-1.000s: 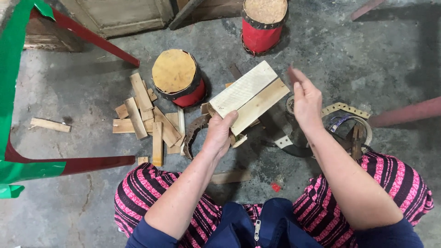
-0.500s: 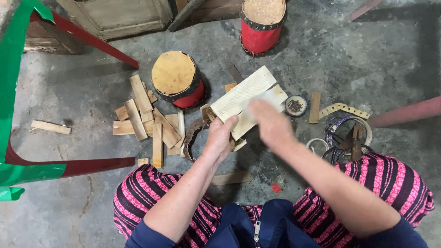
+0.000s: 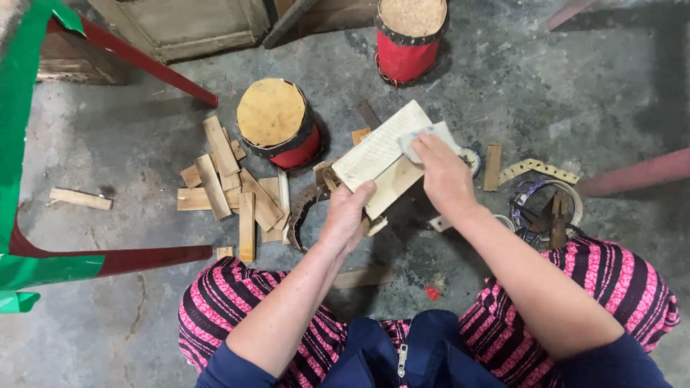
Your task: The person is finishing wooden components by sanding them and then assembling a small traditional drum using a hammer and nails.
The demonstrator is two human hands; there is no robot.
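Observation:
My left hand (image 3: 350, 210) grips the near end of two pale wooden boards (image 3: 377, 154) held together and tilted up toward the right. My right hand (image 3: 444, 174) rests on the boards' far end, pressing a small light-coloured pad (image 3: 424, 136) against the wood. Both hands are above the concrete floor, in front of my knees in pink-and-black striped cloth (image 3: 632, 287).
A heap of short wooden slats (image 3: 230, 188) lies at left. Two small red drums (image 3: 277, 126) (image 3: 410, 36) stand beyond the boards. Metal rings and perforated strips (image 3: 543, 194) lie at right. A red-and-green frame (image 3: 29, 215) borders the left side.
My right hand swung down from beside the boards' far end and now lies on the boards with the pad. The left hand kept its grip and the boards tilted slightly.

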